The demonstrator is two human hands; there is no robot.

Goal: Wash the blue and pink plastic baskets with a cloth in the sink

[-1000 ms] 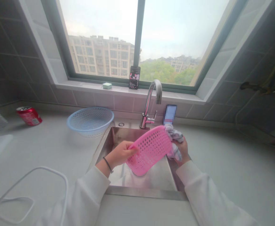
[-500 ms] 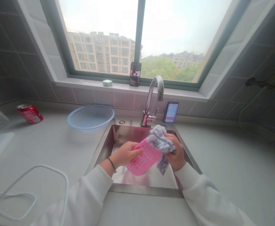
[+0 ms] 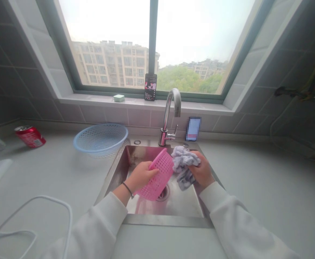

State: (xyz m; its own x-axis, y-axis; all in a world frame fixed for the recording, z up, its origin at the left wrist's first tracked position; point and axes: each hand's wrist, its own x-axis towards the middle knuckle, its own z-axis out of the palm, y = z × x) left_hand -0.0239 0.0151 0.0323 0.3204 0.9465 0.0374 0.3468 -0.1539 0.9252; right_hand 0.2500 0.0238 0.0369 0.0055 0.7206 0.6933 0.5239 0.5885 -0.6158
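Observation:
Over the metal sink [image 3: 184, 205], my left hand [image 3: 142, 176] grips a pink plastic basket [image 3: 161, 176] with many small holes. The basket is tilted, its rim toward the upper left and its outer side facing right. My right hand [image 3: 202, 169] is closed on a bunched grey-white cloth [image 3: 184, 158], part of which hangs down. Cloth and basket are very close; whether they touch I cannot tell. Below the basket the sink drain [image 3: 163, 193] shows in part. The faucet [image 3: 170, 118] stands behind the sink.
A blue basket [image 3: 102, 138] stands left of the sink, with a red can [image 3: 30, 136] farther left. A white cable [image 3: 38, 198] loops on the left counter. One phone [image 3: 150, 87] leans at the window; another [image 3: 193, 128] stands behind the sink. A green box [image 3: 118, 98] sits on the sill.
The cloth has come away from the pink basket's upper side, to its right. The basket has turned more upright, and the drain now shows. The whole view has shifted slightly.

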